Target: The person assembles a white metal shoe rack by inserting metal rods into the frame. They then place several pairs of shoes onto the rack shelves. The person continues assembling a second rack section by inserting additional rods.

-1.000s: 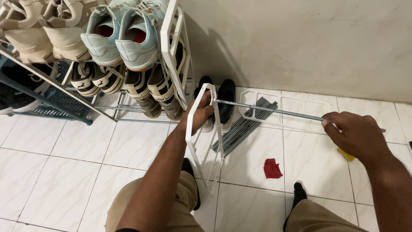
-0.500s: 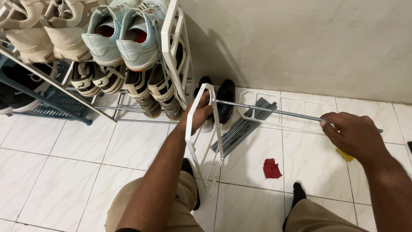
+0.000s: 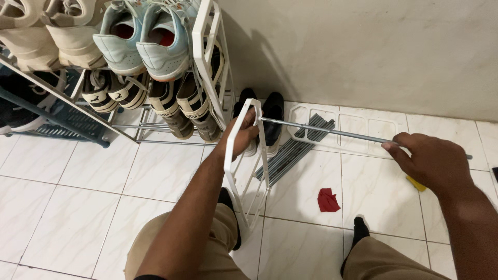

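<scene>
The left hand (image 3: 243, 136) grips one upright white side frame (image 3: 248, 171); the right hand (image 3: 430, 162) is closed around one grey metal rod (image 3: 332, 133) meeting the frame's top. Two black shoes (image 3: 262, 122) stand behind.

The upright white plastic side frame (image 3: 248, 166) stands on the pale tiled floor (image 3: 78, 197) between the person's knees and the wall, with the left hand (image 3: 239, 136) gripping its top and the right hand (image 3: 430, 161) closed on the thin grey metal rod (image 3: 332, 133) that runs from the frame's top rightward. Behind the frame sits a pair of black shoes (image 3: 262, 124), to its right a bundle of grey rods (image 3: 295, 150) lying partly on a flat white plastic frame (image 3: 358, 129) along the wall. The loaded metal shoe rack (image 3: 129, 67) stands at the left (its end panel just beside the black shoes), and a small red scrap of cloth (image 3: 328, 200) lies on the floor in front of the rods.
</scene>
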